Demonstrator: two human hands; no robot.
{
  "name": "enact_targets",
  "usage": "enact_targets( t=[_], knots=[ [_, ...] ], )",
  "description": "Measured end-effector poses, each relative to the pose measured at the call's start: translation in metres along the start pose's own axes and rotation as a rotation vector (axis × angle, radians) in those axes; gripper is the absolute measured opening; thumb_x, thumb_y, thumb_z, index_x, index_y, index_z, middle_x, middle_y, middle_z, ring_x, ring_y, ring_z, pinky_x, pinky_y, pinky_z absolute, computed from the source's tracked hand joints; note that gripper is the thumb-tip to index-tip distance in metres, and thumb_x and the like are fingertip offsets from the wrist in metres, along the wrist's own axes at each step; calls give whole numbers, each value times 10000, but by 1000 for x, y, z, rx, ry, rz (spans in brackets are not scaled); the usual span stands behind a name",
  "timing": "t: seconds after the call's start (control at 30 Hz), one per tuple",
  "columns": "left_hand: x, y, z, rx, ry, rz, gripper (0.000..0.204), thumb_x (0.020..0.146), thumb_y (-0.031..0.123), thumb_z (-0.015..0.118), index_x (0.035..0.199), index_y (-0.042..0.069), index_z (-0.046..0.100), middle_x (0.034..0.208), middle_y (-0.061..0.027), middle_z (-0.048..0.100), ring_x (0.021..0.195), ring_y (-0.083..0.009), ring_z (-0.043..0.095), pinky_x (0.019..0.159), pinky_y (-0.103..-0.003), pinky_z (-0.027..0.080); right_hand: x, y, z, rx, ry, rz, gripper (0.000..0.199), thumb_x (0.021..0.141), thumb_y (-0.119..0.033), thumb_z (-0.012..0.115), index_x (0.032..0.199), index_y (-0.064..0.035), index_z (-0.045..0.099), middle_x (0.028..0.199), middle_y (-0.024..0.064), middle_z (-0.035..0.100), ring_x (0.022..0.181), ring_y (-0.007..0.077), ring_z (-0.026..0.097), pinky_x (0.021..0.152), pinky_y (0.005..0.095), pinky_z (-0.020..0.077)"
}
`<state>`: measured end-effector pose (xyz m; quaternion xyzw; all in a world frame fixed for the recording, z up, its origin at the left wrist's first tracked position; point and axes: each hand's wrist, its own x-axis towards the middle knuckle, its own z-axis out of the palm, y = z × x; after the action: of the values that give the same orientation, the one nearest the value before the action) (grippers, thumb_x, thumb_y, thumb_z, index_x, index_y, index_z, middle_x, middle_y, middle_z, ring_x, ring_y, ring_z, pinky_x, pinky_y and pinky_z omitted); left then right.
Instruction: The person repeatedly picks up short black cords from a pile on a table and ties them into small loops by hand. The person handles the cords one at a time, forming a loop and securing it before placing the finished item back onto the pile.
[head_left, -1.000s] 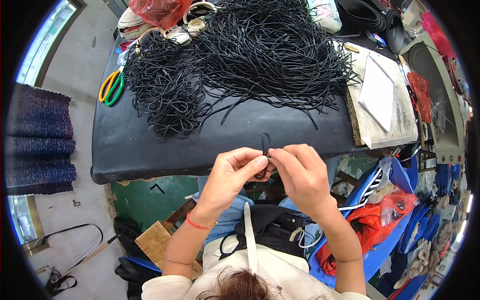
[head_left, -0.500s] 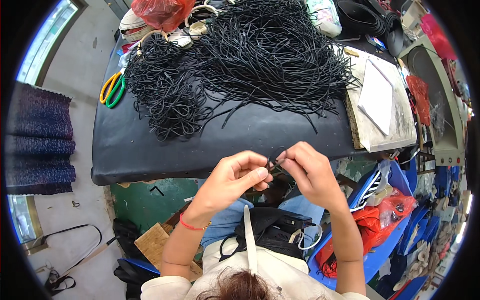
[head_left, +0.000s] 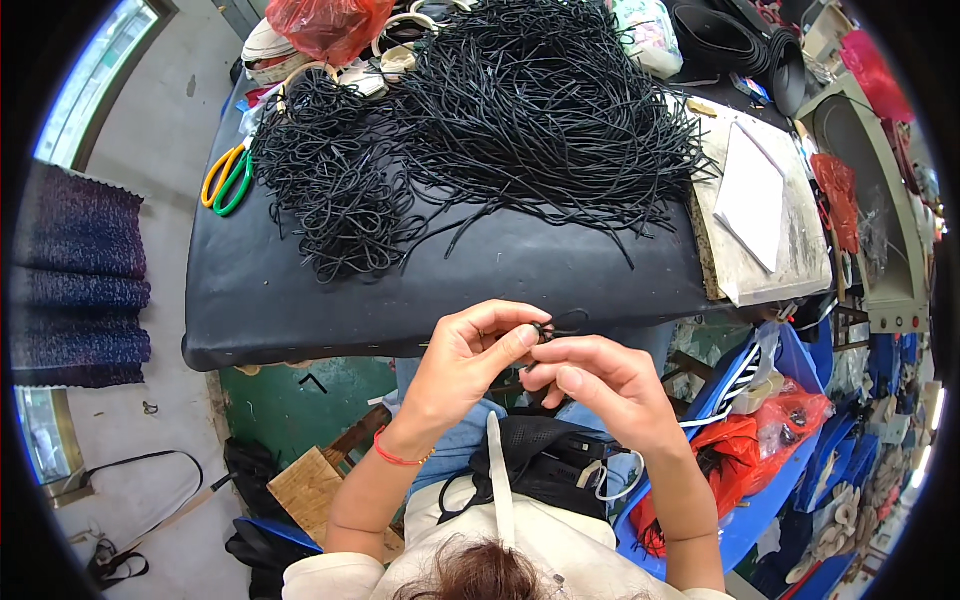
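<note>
While you are sitting at the near edge of the black table (head_left: 300, 300), your two hands are meeting just below its front rim. Your left hand (head_left: 470, 365), with a thin red band (head_left: 398, 458) at the wrist, is curling its fingers (head_left: 500, 318) inward and pinching a short black cord (head_left: 555, 328) between thumb and forefinger. Your right hand (head_left: 600, 385) is closing narrowly on the same cord from the other side, fingertips bent toward the left thumb, so the two hands are almost touching. The cord is forming a small loop that is sticking up between the fingertips, in front of the table edge; whether it is knotted is too small to tell.

Farther back on the table, a large heap of long black cords (head_left: 540, 110) is spreading across the middle and right, with loose ends trailing toward you. Just beside it on your left, a smaller tangle of curled black cords (head_left: 335, 180) is lying. Scissors with yellow and green handles (head_left: 228, 178) are resting near the table's left edge, well apart from your hands. A red plastic bag (head_left: 330, 22) is sitting at the far side, and a pale stone slab with a white sheet (head_left: 760, 200) on it is lying at the right end.

Below your hands, a black mesh bag (head_left: 540, 465) is lying in your lap, and a blue bin holding red bags (head_left: 740, 470) is standing at your right.
</note>
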<state>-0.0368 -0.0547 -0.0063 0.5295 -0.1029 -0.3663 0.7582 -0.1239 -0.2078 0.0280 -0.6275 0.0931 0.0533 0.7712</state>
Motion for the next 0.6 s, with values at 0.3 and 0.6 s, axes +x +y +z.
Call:
enact_targets(
  t=[0.3, 0.6],
  knots=[
    [-3, 0, 4, -148, 54, -99, 178, 841, 62, 593, 1003, -13, 599, 910, -103, 640, 854, -134, 610, 750, -259, 504, 8, 10, 2, -735, 127, -572, 248, 723, -17, 689, 965, -64, 659, 779, 82, 626, 641, 146, 594, 588, 238, 461],
    [-5, -12, 15, -54, 209, 218, 161, 835, -3, 582, 993, -35, 590, 952, -103, 626, 853, -111, 596, 768, -232, 494, 12, 13, 3, -92, 163, -46, 126, 808, -65, 649, 908, 10, 644, 826, 45, 648, 713, 75, 590, 637, 214, 480]
  ],
)
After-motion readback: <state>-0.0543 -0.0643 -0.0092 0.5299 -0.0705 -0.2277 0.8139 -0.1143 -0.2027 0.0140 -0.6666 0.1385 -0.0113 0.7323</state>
